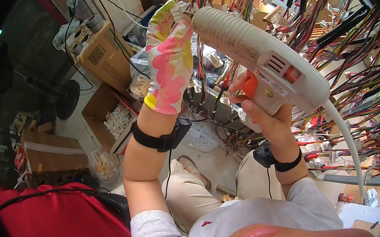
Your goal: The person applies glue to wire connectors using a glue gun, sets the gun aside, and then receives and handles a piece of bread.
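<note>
My right hand [268, 115] is wrapped round the handle of a large off-white hot glue gun [257, 49], with fingers at its orange trigger [250, 86]. The gun points up and to the left, and its ribbed barrel shows dark smudges. Its nozzle meets the fingertips of my left hand [168, 60], which wears a pink, yellow and white flowered glove. A small white plastic connector [179, 12] is pinched there, right by the nozzle; the glove hides part of it. A thick pale cord [347, 141] runs down from the gun's rear.
Bundles of coloured wires [354, 55] with white connectors hang across the right and the back. To the left stand a taped carton [102, 58] with tape rolls on top and an open box [98, 105] of small white parts. A red cloth [61, 220] lies at lower left.
</note>
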A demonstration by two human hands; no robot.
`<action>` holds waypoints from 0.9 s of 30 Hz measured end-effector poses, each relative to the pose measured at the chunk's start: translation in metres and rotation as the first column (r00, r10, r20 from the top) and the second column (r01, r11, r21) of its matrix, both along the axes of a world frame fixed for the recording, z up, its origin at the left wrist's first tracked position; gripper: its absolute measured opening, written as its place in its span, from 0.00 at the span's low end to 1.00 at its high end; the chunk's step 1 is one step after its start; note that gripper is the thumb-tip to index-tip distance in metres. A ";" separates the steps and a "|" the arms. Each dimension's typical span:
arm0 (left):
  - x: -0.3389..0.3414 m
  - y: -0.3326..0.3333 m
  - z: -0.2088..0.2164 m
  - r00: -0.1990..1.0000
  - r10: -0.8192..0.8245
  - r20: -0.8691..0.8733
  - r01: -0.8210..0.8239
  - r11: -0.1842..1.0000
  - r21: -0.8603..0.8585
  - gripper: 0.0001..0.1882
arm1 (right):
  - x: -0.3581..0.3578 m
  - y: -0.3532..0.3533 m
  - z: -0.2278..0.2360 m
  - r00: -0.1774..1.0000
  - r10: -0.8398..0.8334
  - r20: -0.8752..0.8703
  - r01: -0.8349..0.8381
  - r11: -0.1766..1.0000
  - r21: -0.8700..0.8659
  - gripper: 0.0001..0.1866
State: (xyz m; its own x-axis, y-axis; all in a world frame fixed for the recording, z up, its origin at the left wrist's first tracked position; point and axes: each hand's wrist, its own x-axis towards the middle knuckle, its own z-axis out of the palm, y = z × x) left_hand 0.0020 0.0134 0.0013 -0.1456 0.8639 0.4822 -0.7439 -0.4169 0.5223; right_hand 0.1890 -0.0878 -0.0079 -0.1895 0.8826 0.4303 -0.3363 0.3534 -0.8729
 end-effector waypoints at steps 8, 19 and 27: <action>0.000 0.000 -0.002 1.000 -0.007 -0.016 0.009 0.997 0.078 0.22 | 0.002 0.000 -0.003 1.000 -0.006 0.004 0.006 0.999 -0.036 0.24; 0.001 0.001 -0.001 1.000 -0.008 0.002 0.007 0.995 0.102 0.20 | 0.004 0.001 -0.005 0.997 -0.027 -0.069 0.024 0.998 -0.050 0.24; 0.003 0.000 0.001 0.999 0.034 -0.004 -0.034 0.997 0.074 0.21 | 0.005 -0.001 -0.003 0.996 -0.050 -0.068 0.046 0.998 -0.051 0.25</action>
State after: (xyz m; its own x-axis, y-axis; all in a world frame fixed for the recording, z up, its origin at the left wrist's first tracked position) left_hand 0.0047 0.0138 0.0024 -0.1715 0.8203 0.5456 -0.7260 -0.4796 0.4929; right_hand 0.1936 -0.0885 -0.0105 -0.1173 0.9104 0.3967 -0.3805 0.3278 -0.8647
